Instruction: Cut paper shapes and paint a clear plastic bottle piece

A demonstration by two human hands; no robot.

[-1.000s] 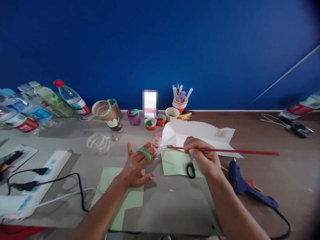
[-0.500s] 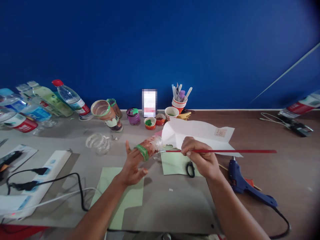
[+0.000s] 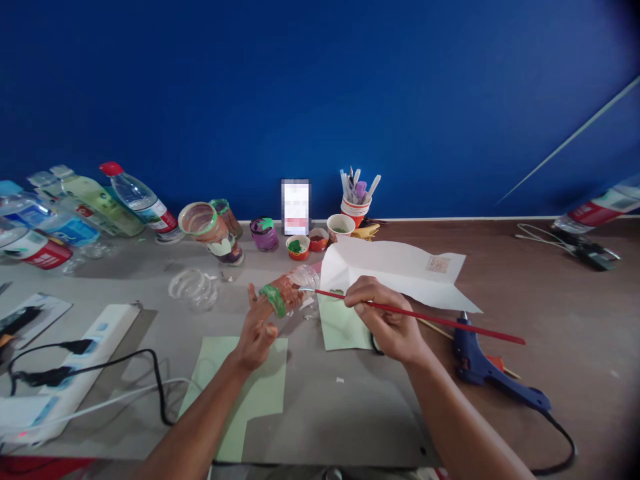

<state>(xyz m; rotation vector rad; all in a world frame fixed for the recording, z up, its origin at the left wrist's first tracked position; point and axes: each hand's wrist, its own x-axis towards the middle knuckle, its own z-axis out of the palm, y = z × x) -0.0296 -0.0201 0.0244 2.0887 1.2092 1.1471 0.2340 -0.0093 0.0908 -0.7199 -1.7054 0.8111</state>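
My left hand (image 3: 256, 339) holds up a cut plastic bottle piece (image 3: 289, 291) with several fingers inside it; the thumb stays outside. The piece has a green rim, brown-red paint on its middle and a clear end pointing right. My right hand (image 3: 385, 313) pinches a long red paintbrush (image 3: 450, 323), whose pale tip meets the painted side of the bottle piece. Beyond them stand a small cup of green paint (image 3: 298, 248) and a cup of brown paint (image 3: 319, 240). Green paper (image 3: 345, 328) lies under the brush, with scissors (image 3: 376, 343) partly hidden by my right hand.
White paper (image 3: 395, 267) lies at centre right, a blue glue gun (image 3: 480, 363) at its right. Painted jars (image 3: 203, 223), a purple jar (image 3: 264, 235) and a clear bottle ring (image 3: 194, 290) are farther left. Bottles (image 3: 145, 200) and a power strip (image 3: 80, 367) line the left.
My left hand has turned the bottle piece and drawn it slightly left. The brush tip has moved left and up onto the painted side, and its handle end now tilts down.
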